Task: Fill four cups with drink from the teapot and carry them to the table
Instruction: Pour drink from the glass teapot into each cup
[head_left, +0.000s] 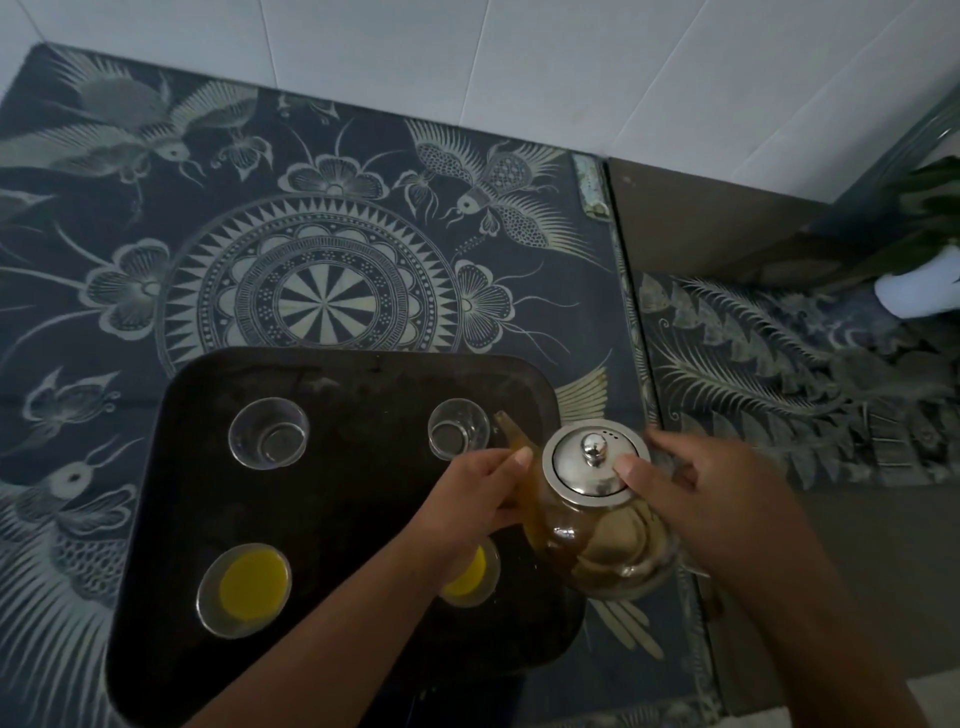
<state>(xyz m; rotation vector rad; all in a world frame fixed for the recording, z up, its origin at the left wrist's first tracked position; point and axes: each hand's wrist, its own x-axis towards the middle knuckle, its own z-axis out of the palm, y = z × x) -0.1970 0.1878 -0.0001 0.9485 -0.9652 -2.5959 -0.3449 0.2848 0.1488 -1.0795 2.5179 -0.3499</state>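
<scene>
Lining up the third pour
Over the dark rectangular tray's (337, 379) right edge, the round glass, steel-lidded teapot (602, 540) aims at the tray's far-right clear glass cup (459, 428). The right hand's (691, 493) grip clamps it, thumb on lid, and the left hand (478, 499) pinches the spout. Best tipped slowly.

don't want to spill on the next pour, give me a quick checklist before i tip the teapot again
1. lid held down: ok, the right hand presses it with its thumb.
2. teapot steady: ok, the left hand grips it by the spout.
3. spout aimed: ok, it points at the empty far right cup.
4. all cups filled: not ok, far left cup also empty; near left cup and near right cup hold yellow drink.
5. tray flat: cannot tell.
</scene>
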